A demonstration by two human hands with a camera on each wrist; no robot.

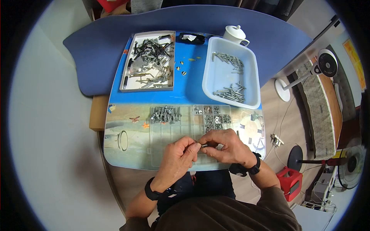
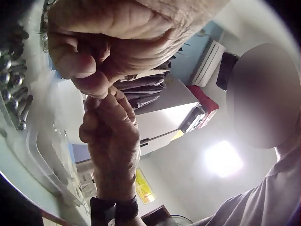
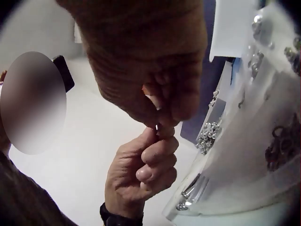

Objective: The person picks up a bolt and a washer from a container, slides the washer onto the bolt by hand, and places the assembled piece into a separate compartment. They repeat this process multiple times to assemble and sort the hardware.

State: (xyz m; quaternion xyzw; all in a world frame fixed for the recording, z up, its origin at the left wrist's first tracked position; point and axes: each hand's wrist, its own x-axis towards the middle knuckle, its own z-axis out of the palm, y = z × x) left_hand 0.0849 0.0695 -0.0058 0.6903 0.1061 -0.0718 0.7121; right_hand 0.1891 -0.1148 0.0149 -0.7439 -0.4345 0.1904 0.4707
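Note:
Both hands meet above the front of the clear divided box (image 1: 157, 148). The left hand (image 1: 178, 156) pinches one end of a small metal piece (image 1: 204, 146) between thumb and fingers. From the other side, the right hand (image 1: 225, 146) pinches the same piece. In the right wrist view only a bright sliver of metal (image 3: 157, 127) shows between the fingertips; its exact shape is hidden. The left wrist view shows the left hand (image 2: 113, 47) and right hand (image 2: 113, 141) with fingertips touching.
Bolts (image 1: 165, 114) fill the box's left back compartments, and small nuts or washers (image 1: 217, 119) its right ones. Behind stand a white tray (image 1: 147, 89) of mixed screws and a white bin (image 1: 252, 77) with two screw piles. A lidded cup (image 1: 234, 34) stands at the back.

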